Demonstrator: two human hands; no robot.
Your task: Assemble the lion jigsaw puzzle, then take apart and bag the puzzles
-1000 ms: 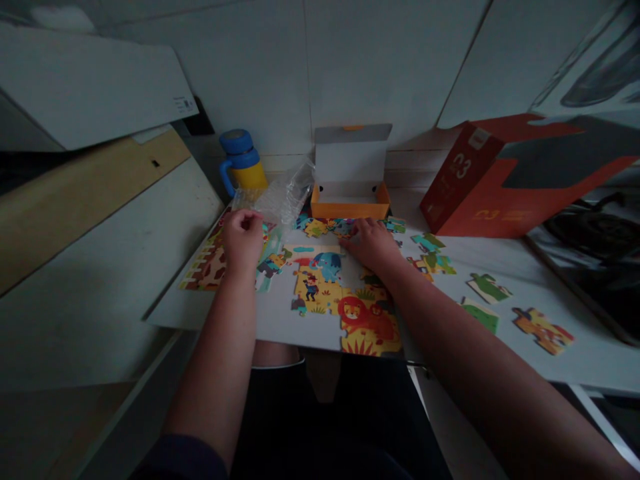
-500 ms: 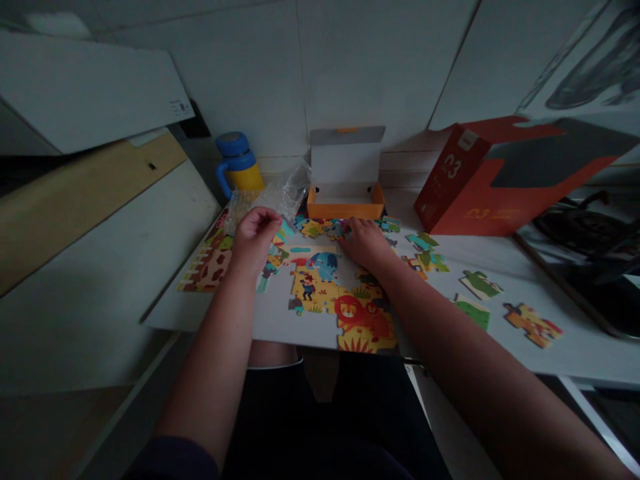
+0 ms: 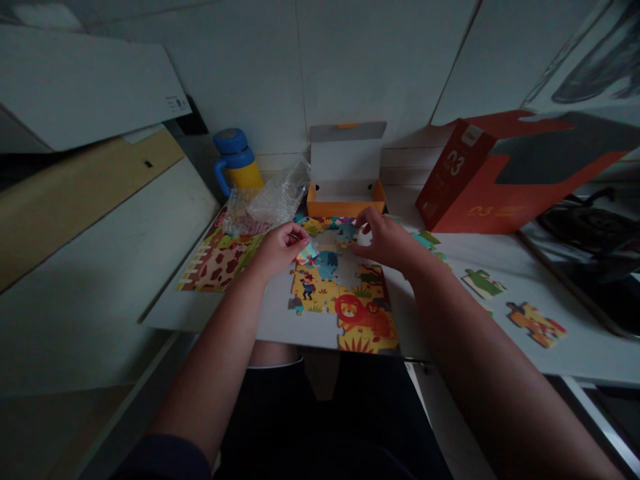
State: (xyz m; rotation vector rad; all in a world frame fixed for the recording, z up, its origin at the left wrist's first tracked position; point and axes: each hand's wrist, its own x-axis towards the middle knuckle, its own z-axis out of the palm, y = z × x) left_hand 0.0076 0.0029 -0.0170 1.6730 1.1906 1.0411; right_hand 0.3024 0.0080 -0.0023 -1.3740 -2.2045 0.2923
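Note:
My left hand point(image 3: 281, 249) pinches a light-blue jigsaw puzzle piece point(image 3: 307, 253) just above the upper left of a partly joined puzzle point(image 3: 345, 307). That puzzle shows a blue elephant, a small figure in a hat and red-maned lions on yellow ground. Over the puzzle's upper right, my right hand point(image 3: 383, 240) is spread with its thumb and fingers apart. No piece shows between them. Near its fingertips lies a blue-green puzzle piece point(image 3: 346, 232). A giraffe-patterned section point(image 3: 215, 263) lies on the left, partly behind my left hand.
An orange box point(image 3: 345, 208) stands with its lid up at the back, beside crumpled clear plastic point(image 3: 277, 200) and a blue-yellow bottle point(image 3: 237, 163). A large red box point(image 3: 480, 177) stands right. Loose pieces, including a green one point(image 3: 484, 283) and an orange one point(image 3: 536, 325), lie on the right.
My left hand has moved right with the light-blue piece, from the left side to above the elephant. My right hand has shifted slightly right, lifted and opened its fingers.

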